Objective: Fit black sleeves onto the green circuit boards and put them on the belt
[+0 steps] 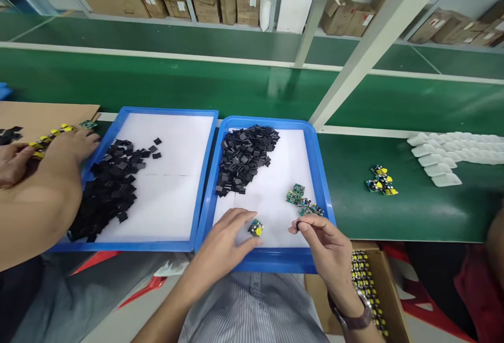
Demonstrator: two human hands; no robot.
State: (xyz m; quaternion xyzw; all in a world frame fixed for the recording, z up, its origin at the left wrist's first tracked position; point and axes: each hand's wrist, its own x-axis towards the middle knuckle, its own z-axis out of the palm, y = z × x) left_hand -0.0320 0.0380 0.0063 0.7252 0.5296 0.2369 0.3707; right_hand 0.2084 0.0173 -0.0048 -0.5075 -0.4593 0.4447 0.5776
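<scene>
My left hand (227, 239) is open over the front of the blue-rimmed tray (325, 190), thumb and fingers spread on either side of a small circuit board (256, 228) with a yellow part on top. Whether a fingertip touches the board, I cannot tell. Between the thumb and forefinger of my right hand (326, 246) is a small black piece (297, 225), mostly covered by the fingers. Several green circuit boards (298, 194) lie just beyond this hand. A heap of flat black pieces (246, 156) fills the tray's back left.
Left of mine stands a second blue tray (169, 245) with black pieces, and a co-worker's hands (73, 146) hold a row of yellow-topped parts. On the green bench lie finished-looking boards (381, 180) and white pieces (444, 154). A carton (388, 290) of boards sits below right.
</scene>
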